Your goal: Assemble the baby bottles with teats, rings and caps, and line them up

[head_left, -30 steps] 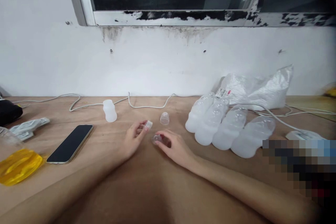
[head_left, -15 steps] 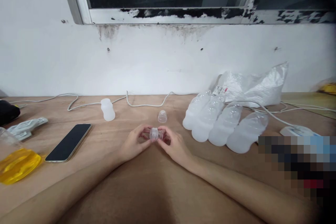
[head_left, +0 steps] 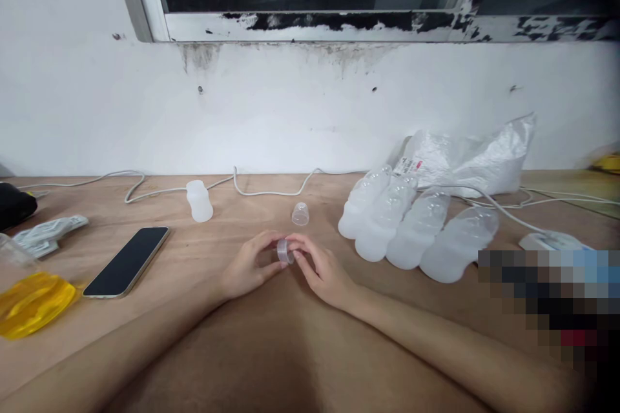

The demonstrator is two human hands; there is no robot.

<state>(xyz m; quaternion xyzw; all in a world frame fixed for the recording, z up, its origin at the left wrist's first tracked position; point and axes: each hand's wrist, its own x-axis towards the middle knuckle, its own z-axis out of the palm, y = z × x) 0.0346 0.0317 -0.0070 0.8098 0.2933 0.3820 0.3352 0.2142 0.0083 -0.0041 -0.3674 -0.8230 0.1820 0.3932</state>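
Low over the middle of the wooden table, I hold a clear plastic bottle collar ring (head_left: 283, 250) on its side between both hands. The fingertips and thumb of my left hand (head_left: 249, 268) pinch its left rim. My right hand (head_left: 323, 269) has its fingers and thumb closed at the ring's right side; whether a nipple sits inside there is hidden by the fingers. Just beyond my hands a clear dome cap (head_left: 300, 213) stands on the table. Farther left stands a frosted white bottle body (head_left: 199, 201) without a top.
Several capped baby bottles (head_left: 371, 232) lie in a row on the right, before a white plastic bag (head_left: 469, 158). A phone (head_left: 126, 262) and a container of yellow liquid (head_left: 36, 303) are on the left. A white cable (head_left: 271, 193) runs along the wall.
The collar ring has turned in my fingers, so its smooth band shows more. My right fingers have moved left, covering the clear part that stuck out on the right.
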